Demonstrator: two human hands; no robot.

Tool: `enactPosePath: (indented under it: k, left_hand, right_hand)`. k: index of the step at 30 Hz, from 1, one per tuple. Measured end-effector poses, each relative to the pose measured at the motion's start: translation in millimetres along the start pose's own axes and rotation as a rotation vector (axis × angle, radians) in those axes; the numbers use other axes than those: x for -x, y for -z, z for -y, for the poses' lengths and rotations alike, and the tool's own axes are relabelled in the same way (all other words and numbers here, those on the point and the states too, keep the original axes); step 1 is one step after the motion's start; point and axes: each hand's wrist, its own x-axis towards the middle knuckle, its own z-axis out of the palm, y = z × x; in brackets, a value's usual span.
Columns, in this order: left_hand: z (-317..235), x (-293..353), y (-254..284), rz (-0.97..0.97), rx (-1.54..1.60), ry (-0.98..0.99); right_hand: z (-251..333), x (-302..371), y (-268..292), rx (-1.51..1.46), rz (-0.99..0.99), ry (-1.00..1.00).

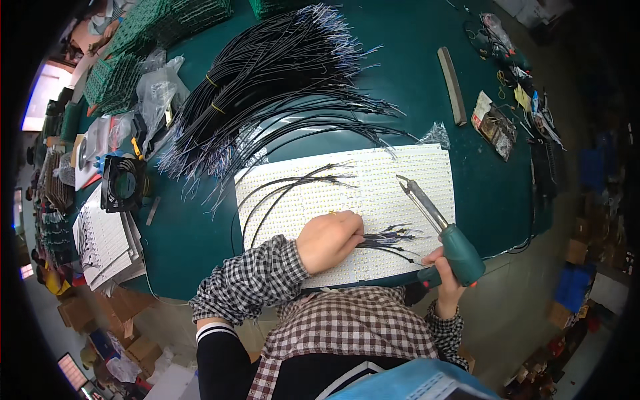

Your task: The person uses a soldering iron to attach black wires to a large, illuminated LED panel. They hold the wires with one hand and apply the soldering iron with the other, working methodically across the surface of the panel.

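Observation:
A white LED board (413, 180) with rows of small yellowish dots lies on the table before me. My left hand (331, 240) rests over its lower middle, fingers curled round a bunch of black cables (381, 244). Their thin stripped ends fan out to the right, past the fist. My right hand (448, 280) grips the green handle of a soldering gun (462, 255) at the board's right edge. The gun's metal tip points up and left, above the board and apart from the cables. More black cables (283, 183) curve across the board's upper left, their ends on its middle.
A large heap of black cables (247, 73) tied with yellow bands lies beyond the board. At the left are a black fan (123, 184) and stacked white boards (107, 243). A grey bar (452, 87) and a crumpled packet (495, 123) lie at the right.

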Motion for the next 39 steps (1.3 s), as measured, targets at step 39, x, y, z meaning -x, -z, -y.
enactPosePath:
  k: [39]
  left_hand:
    - [2.2,-21.1,16.2,-0.281,-0.082,0.152]
  right_hand:
    - [-11.1,2.4,11.8,0.086,0.1,-0.051]
